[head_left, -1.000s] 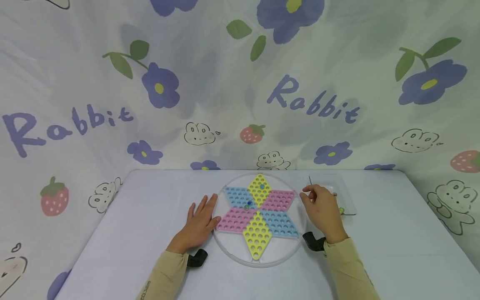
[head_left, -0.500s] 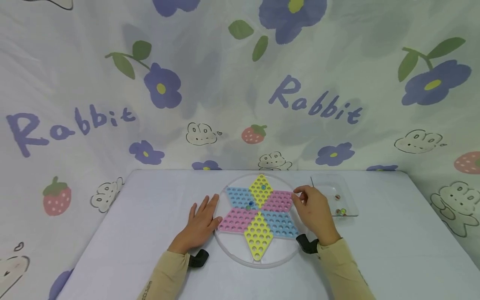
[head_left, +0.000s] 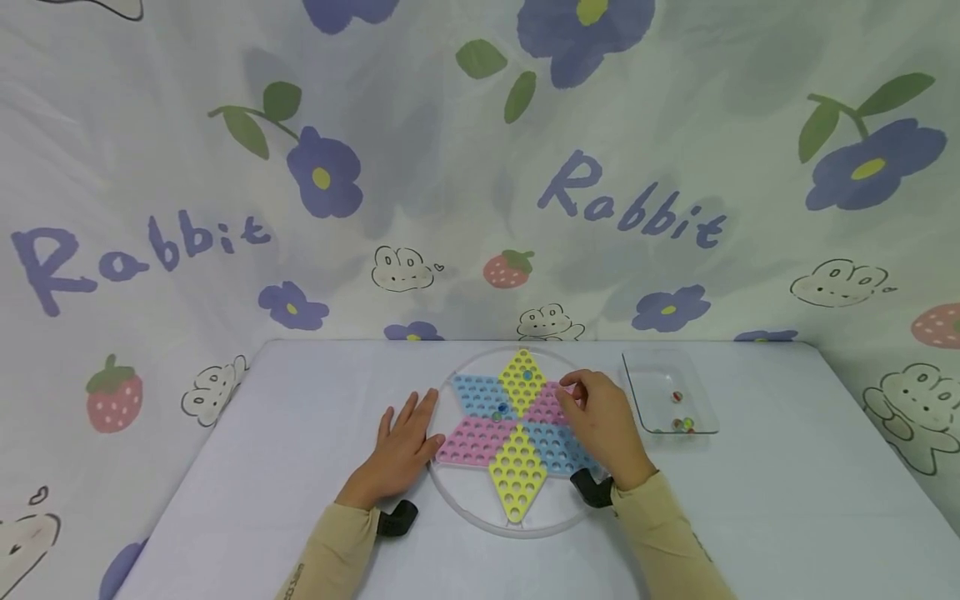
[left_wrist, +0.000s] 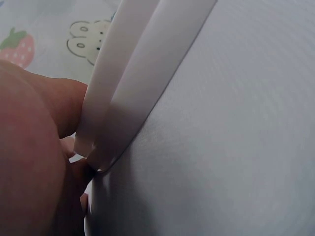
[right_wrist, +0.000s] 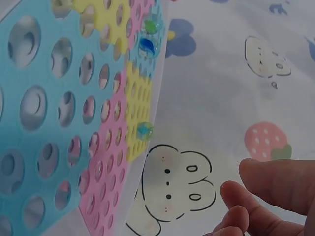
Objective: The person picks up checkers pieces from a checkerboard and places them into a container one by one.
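Observation:
A round Chinese checkers board [head_left: 517,475] lies on the table, with a six-pointed star of yellow, pink and blue hole fields. A light blue marble [head_left: 528,375] sits in the far yellow field. A dark blue marble [head_left: 502,408] and a greenish marble [head_left: 497,416] sit side by side in the left blue field. My left hand [head_left: 397,454] lies with spread fingers at the board's left rim [left_wrist: 123,93], touching it. My right hand [head_left: 603,421] hovers over the right pink field, thumb and index fingertips close together. Whether something small is between them cannot be seen.
Right of the board stands a clear square tray [head_left: 637,396] with several marbles [head_left: 681,424] near its front edge. A white patterned cloth [head_left: 450,192] hangs behind the white table [head_left: 300,417].
My right hand has moved left from beside the tray to above the board's right pink field, uncovering the tray. The left hand has stayed in place at the rim.

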A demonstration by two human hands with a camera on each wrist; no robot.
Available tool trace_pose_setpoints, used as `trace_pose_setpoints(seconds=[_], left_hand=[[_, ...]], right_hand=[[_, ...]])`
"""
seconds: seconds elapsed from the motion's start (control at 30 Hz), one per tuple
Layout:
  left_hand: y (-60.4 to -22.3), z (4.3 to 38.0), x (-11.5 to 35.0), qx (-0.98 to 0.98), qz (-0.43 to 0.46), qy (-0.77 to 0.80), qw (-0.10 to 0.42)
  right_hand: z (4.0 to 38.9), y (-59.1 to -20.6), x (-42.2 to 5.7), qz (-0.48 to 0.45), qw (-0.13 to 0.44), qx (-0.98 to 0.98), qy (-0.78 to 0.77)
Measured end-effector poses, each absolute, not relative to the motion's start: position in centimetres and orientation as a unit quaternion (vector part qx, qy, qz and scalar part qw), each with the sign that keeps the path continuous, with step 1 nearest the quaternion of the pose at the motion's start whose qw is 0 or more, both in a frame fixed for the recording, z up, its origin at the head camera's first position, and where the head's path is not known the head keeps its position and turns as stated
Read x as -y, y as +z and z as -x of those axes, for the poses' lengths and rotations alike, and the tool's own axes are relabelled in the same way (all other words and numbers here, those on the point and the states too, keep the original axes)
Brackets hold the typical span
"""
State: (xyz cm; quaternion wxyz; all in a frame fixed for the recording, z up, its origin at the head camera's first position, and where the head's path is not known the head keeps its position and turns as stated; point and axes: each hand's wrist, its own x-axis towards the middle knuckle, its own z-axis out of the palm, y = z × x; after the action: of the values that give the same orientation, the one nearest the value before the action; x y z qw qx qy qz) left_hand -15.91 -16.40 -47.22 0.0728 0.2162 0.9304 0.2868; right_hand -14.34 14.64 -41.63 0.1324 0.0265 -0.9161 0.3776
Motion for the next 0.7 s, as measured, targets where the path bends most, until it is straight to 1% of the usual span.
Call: trace_pose_setpoints(seconds=[0.27,0.7], left_hand=[[-47.3,15.9,16.4,-0.931,-0.215,0.287,0.072],[-47.1,15.9,16.2,-0.932,-0.210,0.286,0.075]], right_hand=[[14.7,-41.8,-13.7,-0.037,0.121,0.912,0.390],[15.0,-41.8,-11.8,-0.061,0.123,0.908,0.395]])
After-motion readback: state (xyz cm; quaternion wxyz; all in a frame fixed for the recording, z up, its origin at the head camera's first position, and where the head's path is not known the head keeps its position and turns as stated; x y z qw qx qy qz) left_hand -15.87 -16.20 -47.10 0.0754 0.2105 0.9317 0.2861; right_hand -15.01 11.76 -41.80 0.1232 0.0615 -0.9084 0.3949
